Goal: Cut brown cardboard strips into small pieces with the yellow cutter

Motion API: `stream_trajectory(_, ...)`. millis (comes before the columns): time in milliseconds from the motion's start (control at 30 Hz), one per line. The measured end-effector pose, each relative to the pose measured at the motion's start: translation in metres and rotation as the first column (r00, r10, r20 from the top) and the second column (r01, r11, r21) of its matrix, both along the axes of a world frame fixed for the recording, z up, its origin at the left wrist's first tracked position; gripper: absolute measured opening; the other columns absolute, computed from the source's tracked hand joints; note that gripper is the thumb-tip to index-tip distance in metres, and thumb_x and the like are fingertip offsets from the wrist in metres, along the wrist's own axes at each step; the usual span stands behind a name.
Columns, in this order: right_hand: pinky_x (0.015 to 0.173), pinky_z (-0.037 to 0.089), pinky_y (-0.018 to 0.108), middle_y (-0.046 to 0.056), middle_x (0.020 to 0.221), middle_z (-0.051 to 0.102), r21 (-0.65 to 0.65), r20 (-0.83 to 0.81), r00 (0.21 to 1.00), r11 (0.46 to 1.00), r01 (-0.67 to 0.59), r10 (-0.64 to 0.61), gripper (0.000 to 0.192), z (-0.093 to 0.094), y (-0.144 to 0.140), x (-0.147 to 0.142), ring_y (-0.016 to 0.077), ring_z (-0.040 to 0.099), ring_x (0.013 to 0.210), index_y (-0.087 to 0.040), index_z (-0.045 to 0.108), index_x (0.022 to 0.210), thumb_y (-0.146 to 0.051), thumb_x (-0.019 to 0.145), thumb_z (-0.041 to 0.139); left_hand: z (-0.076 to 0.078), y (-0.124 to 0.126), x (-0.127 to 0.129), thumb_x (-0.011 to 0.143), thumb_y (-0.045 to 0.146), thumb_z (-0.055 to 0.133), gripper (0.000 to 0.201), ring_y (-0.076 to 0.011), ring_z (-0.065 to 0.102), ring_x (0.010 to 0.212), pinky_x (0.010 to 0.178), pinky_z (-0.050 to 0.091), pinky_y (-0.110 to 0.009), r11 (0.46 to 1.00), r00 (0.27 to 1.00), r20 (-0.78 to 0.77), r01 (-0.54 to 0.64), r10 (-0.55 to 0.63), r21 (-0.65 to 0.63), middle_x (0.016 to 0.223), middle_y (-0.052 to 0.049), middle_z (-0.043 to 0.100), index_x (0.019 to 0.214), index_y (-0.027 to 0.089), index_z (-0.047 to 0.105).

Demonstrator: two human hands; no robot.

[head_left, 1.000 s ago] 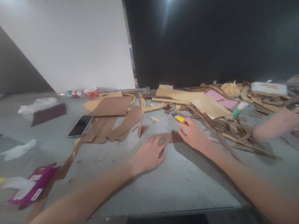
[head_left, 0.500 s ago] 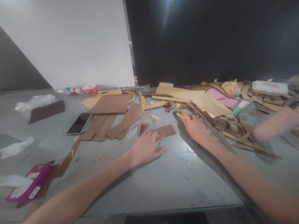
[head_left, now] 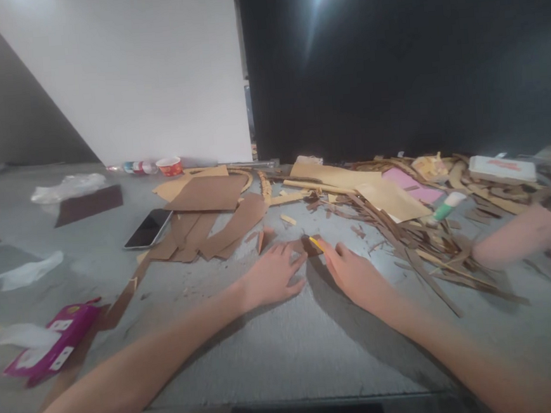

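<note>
My left hand (head_left: pixel 275 275) lies flat on the table, fingers spread, its fingertips on a small brown piece of sheet material (head_left: pixel 302 249) that looks like leather or card. Part of that piece is hidden under the fingers. My right hand (head_left: pixel 352 273) is closed around a thin yellow tool (head_left: pixel 315 245), whose kind I cannot make out. Its tip points up and left, over the right end of the brown piece. Just beyond my left hand a small folded brown scrap (head_left: pixel 265 238) stands up.
Brown sheets (head_left: pixel 210 194) are stacked behind my left hand, beside a phone (head_left: pixel 148 228). Strips and offcuts (head_left: pixel 422 252) heap up on the right, near a green-and-white tube (head_left: pixel 450 205). At the far right is another person's arm (head_left: pixel 526 234). A magenta tissue pack (head_left: pixel 61 338) lies left.
My right hand has moved left and nearer to me, bringing the yellow tool over the brown piece. Some strips beside it have shifted. My left hand has barely moved.
</note>
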State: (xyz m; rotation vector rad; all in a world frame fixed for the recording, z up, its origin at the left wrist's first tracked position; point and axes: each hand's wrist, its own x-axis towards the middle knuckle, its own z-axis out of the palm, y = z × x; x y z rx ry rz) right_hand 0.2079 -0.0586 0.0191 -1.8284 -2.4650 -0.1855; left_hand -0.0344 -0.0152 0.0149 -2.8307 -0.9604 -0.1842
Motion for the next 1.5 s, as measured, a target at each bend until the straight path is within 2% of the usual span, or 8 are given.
stream_trajectory(133, 0.065, 0.046, 0.030, 0.013, 0.109, 0.076, -0.085, 0.070, 0.998, 0.996, 0.007, -0.001, 0.058, 0.004, -0.008, -0.010, 0.0264, 0.078, 0.087, -0.021, 0.029, 0.176, -0.037, 0.120, 0.035, 0.002, 0.001, 0.000, 0.110, 0.056, 0.048, 0.062, -0.0393, 0.059, 0.132, 0.108, 0.050, -0.052, 1.000, 1.000, -0.021, -0.002, 0.001, -0.019, 0.139, -0.021, 0.064, 0.156, 0.016, 0.058)
stream_trajectory(267, 0.067, 0.051, 0.032, 0.014, 0.109, 0.080, -0.159, 0.110, 0.994, 0.987, 0.003, 0.015, 0.061, 0.010, -0.013, -0.017, 0.0280, 0.080, 0.090, -0.020, 0.027, 0.177, -0.035, 0.119, 0.038, -0.003, 0.004, -0.002, 0.109, 0.050, 0.050, 0.056, -0.0380, 0.058, 0.133, 0.111, 0.049, -0.052, 1.000, 0.999, 0.045, 0.003, -0.002, -0.024, 0.141, -0.020, 0.064, 0.152, 0.014, 0.060)
stream_trajectory(367, 0.066, 0.051, 0.031, 0.013, 0.105, 0.081, -0.155, 0.138, 0.990, 0.988, 0.013, 0.008, 0.059, 0.012, -0.017, -0.021, 0.0269, 0.081, 0.086, -0.022, 0.032, 0.176, -0.034, 0.118, 0.039, -0.005, 0.005, -0.003, 0.108, 0.042, 0.053, 0.051, -0.0365, 0.059, 0.133, 0.113, 0.049, -0.050, 0.999, 0.995, 0.098, -0.002, 0.005, -0.032, 0.141, -0.021, 0.064, 0.148, 0.011, 0.060)
stream_trajectory(500, 0.064, 0.050, 0.030, 0.011, 0.100, 0.081, -0.131, 0.129, 0.991, 0.991, 0.001, 0.017, 0.058, 0.009, -0.023, -0.024, 0.0254, 0.081, 0.082, -0.021, 0.036, 0.175, -0.032, 0.118, 0.040, -0.005, 0.007, -0.004, 0.107, 0.039, 0.055, 0.043, -0.0352, 0.060, 0.130, 0.112, 0.051, -0.049, 0.998, 0.990, 0.143, -0.001, 0.009, -0.056, 0.135, -0.019, 0.066, 0.140, 0.012, 0.062)
stream_trajectory(667, 0.063, 0.049, 0.031, 0.012, 0.097, 0.082, -0.129, 0.120, 0.992, 0.991, -0.018, 0.034, 0.059, 0.003, -0.024, -0.025, 0.0262, 0.081, 0.080, -0.019, 0.035, 0.175, -0.033, 0.118, 0.037, -0.007, 0.010, -0.006, 0.108, 0.036, 0.054, 0.040, -0.0337, 0.056, 0.140, 0.116, 0.051, -0.048, 0.994, 0.976, 0.213, 0.071, -0.051, -0.086, 0.144, -0.018, 0.063, 0.141, 0.014, 0.059)
stream_trajectory(767, 0.062, 0.049, 0.031, 0.013, 0.099, 0.081, -0.131, 0.118, 0.992, 0.991, -0.025, 0.041, 0.059, 0.001, -0.024, -0.025, 0.0264, 0.080, 0.078, -0.018, 0.033, 0.176, -0.034, 0.118, 0.036, -0.009, 0.014, -0.006, 0.107, 0.035, 0.055, 0.042, -0.0335, 0.055, 0.142, 0.120, 0.049, -0.048, 0.993, 0.976, 0.213, 0.071, -0.050, -0.090, 0.147, -0.018, 0.063, 0.143, 0.013, 0.059)
stream_trajectory(1100, 0.063, 0.049, 0.032, 0.012, 0.101, 0.080, -0.161, 0.096, 0.995, 0.987, -0.020, 0.036, 0.060, 0.003, -0.024, -0.031, 0.0265, 0.080, 0.081, -0.019, 0.029, 0.177, -0.032, 0.118, 0.035, -0.006, 0.020, -0.007, 0.110, 0.035, 0.048, 0.042, -0.0331, 0.060, 0.139, 0.116, 0.052, -0.048, 0.993, 0.978, 0.192, 0.093, -0.078, -0.072, 0.150, -0.017, 0.065, 0.144, 0.015, 0.062)
stream_trajectory(1500, 0.066, 0.049, 0.031, 0.013, 0.108, 0.079, -0.185, 0.099, 0.995, 0.982, 0.026, -0.008, 0.060, 0.000, -0.015, -0.033, 0.0266, 0.081, 0.087, -0.022, 0.027, 0.177, -0.034, 0.119, 0.037, -0.014, 0.028, -0.009, 0.106, 0.033, 0.055, 0.043, -0.0329, 0.060, 0.137, 0.116, 0.051, -0.048, 0.991, 0.974, 0.203, 0.116, -0.100, -0.070, 0.149, -0.017, 0.065, 0.144, 0.016, 0.063)
